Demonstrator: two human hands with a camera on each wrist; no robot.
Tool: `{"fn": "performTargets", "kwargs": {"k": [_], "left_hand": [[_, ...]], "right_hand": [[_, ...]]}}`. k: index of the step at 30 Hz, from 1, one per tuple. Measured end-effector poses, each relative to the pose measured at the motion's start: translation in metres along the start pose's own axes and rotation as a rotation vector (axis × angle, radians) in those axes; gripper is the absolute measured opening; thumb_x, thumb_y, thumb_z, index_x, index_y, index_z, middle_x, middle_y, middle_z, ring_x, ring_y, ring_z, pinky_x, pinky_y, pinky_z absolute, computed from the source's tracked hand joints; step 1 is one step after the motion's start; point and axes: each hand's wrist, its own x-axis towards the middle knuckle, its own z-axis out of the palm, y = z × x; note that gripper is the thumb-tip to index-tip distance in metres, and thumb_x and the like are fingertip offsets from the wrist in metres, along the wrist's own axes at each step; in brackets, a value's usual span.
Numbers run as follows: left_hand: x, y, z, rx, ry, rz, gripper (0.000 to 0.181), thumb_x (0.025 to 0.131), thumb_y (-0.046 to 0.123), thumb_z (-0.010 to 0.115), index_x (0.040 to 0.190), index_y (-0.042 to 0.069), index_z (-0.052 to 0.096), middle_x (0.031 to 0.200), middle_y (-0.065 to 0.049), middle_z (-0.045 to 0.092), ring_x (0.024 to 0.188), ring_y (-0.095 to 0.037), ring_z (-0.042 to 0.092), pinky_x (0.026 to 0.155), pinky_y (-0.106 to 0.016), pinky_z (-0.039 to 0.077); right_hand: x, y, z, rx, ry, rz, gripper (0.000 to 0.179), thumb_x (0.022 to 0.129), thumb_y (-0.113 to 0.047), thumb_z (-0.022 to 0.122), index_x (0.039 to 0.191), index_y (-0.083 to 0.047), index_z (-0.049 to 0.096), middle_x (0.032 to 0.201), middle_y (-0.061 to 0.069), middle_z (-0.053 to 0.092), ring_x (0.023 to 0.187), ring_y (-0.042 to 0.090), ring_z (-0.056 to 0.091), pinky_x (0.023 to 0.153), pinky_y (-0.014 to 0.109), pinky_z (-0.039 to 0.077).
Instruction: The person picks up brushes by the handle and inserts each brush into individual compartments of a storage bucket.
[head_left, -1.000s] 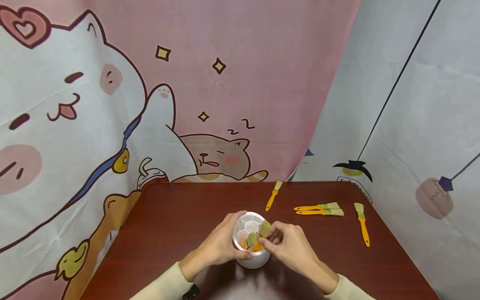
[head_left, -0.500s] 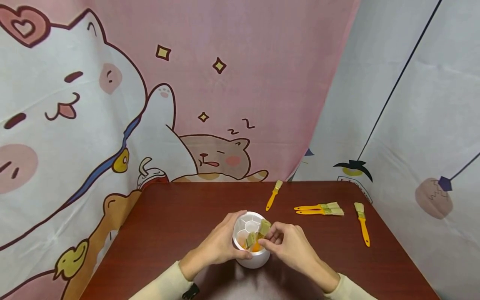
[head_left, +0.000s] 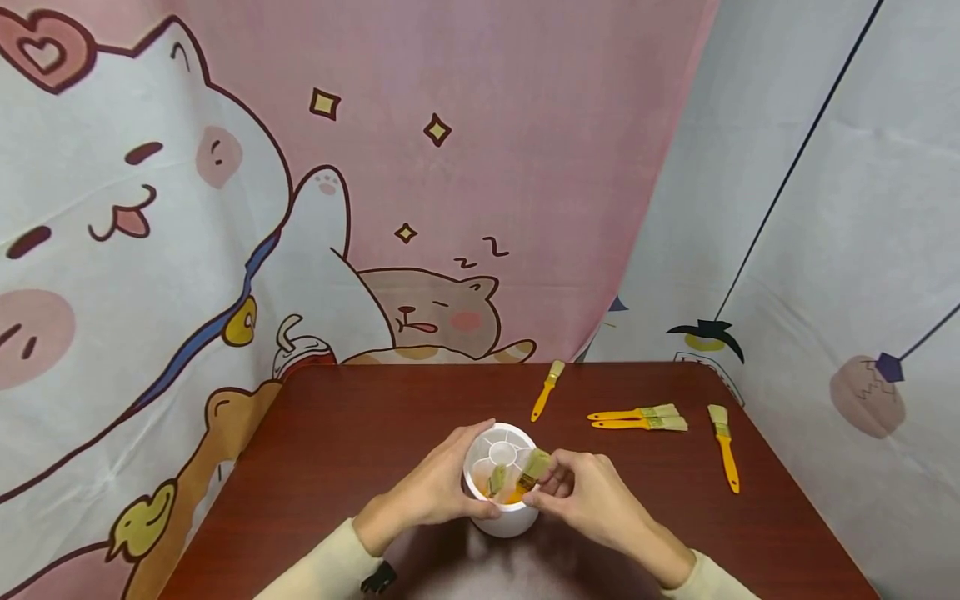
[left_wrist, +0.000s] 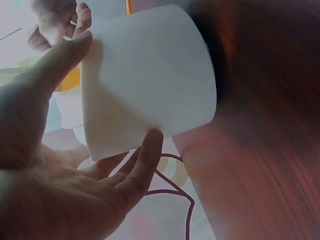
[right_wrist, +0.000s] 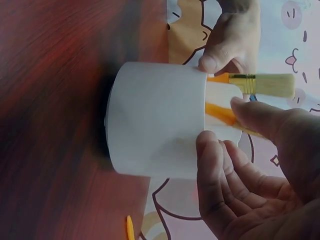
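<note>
A white round pen holder (head_left: 507,524) with divided compartments stands on the table near its front. My left hand (head_left: 431,487) grips its left side, thumb at the near rim and fingers round the far side. Two paintbrushes with orange handles stand bristles up inside: one brush (head_left: 497,480) towards the left, another brush (head_left: 534,468) leaning right at the rim. My right hand (head_left: 592,504) is beside the leaning brush. In the right wrist view its thumb overlaps that brush's handle (right_wrist: 220,113), while the other fingers are apart from the thumb, close to the holder's rim.
Beyond the holder lies one brush (head_left: 548,391) near the back edge. Two more brushes (head_left: 637,418) lie side by side to the right, and a single brush (head_left: 724,450) lies farther right. Printed cloth (head_left: 525,167) hangs behind the table.
The brush by my right hand has tipped to the right, and the right hand has shifted slightly right with its fingers loosened. My left hand keeps its grip on the pen holder.
</note>
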Motion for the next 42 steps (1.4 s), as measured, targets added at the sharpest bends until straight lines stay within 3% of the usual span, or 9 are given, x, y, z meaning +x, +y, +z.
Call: {"fn": "performTargets", "kwargs": {"k": [8, 14, 18, 25, 31, 35, 42], "left_hand": [[0.000, -0.001, -0.005, -0.004, -0.009, 0.003, 0.124, 0.068, 0.042, 0.103, 0.168, 0.032, 0.031, 0.155, 0.001, 0.053, 0.132, -0.017, 0.058, 0.113, -0.045, 0.051], [-0.004, 0.002, -0.005, 0.013, -0.010, 0.002, 0.126, 0.070, 0.042, 0.102, 0.170, 0.031, 0.025, 0.158, -0.002, 0.049, 0.135, -0.018, 0.057, 0.115, -0.046, 0.050], [-0.009, 0.011, -0.001, 0.042, 0.047, -0.043, 0.128, 0.070, 0.046, 0.101, 0.171, 0.027, 0.023, 0.158, -0.006, 0.048, 0.136, -0.021, 0.058, 0.112, -0.049, 0.052], [-0.016, 0.030, 0.018, 0.104, 0.195, -0.200, 0.129, 0.064, 0.054, 0.101, 0.167, 0.024, 0.029, 0.154, -0.008, 0.049, 0.133, -0.028, 0.059, 0.097, -0.052, 0.058], [-0.016, 0.037, 0.034, 0.191, 0.303, -0.215, 0.132, 0.057, 0.062, 0.102, 0.162, 0.016, 0.036, 0.143, -0.007, 0.052, 0.122, -0.029, 0.062, 0.088, -0.051, 0.060], [-0.015, 0.037, 0.040, 0.209, 0.328, -0.236, 0.130, 0.058, 0.064, 0.101, 0.160, 0.016, 0.038, 0.139, -0.006, 0.054, 0.116, -0.027, 0.064, 0.086, -0.050, 0.060], [-0.014, 0.035, 0.040, 0.186, 0.317, -0.257, 0.124, 0.061, 0.064, 0.099, 0.159, 0.016, 0.040, 0.141, -0.006, 0.055, 0.119, -0.028, 0.065, 0.085, -0.051, 0.060]], "right_hand": [[0.000, 0.013, -0.014, -0.065, -0.031, -0.062, 0.027, 0.082, -0.038, 0.095, 0.093, -0.026, 0.074, 0.079, -0.019, 0.071, 0.069, -0.002, 0.065, 0.065, 0.021, 0.055], [0.003, 0.020, -0.032, -0.126, -0.018, -0.060, 0.029, 0.081, -0.035, 0.095, 0.097, -0.028, 0.072, 0.085, -0.015, 0.071, 0.075, -0.001, 0.065, 0.069, 0.022, 0.056], [0.005, 0.024, -0.043, -0.157, 0.009, -0.042, 0.030, 0.082, -0.032, 0.095, 0.100, -0.029, 0.071, 0.090, -0.014, 0.071, 0.079, 0.003, 0.067, 0.072, 0.026, 0.059], [0.009, 0.043, -0.058, -0.307, 0.153, -0.062, 0.030, 0.082, -0.034, 0.094, 0.104, -0.028, 0.074, 0.093, -0.015, 0.072, 0.086, 0.006, 0.068, 0.074, 0.027, 0.056], [0.012, 0.068, -0.069, -0.403, 0.318, -0.106, 0.029, 0.086, -0.034, 0.091, 0.105, -0.022, 0.074, 0.099, -0.005, 0.073, 0.087, 0.015, 0.068, 0.069, 0.033, 0.053], [0.013, 0.085, -0.075, -0.414, 0.373, -0.102, 0.027, 0.087, -0.032, 0.089, 0.106, -0.019, 0.076, 0.102, -0.001, 0.074, 0.085, 0.017, 0.068, 0.066, 0.031, 0.052], [0.014, 0.108, -0.084, -0.396, 0.418, -0.103, 0.021, 0.088, -0.025, 0.089, 0.103, -0.016, 0.078, 0.100, 0.001, 0.074, 0.084, 0.021, 0.070, 0.070, 0.034, 0.057]]}}
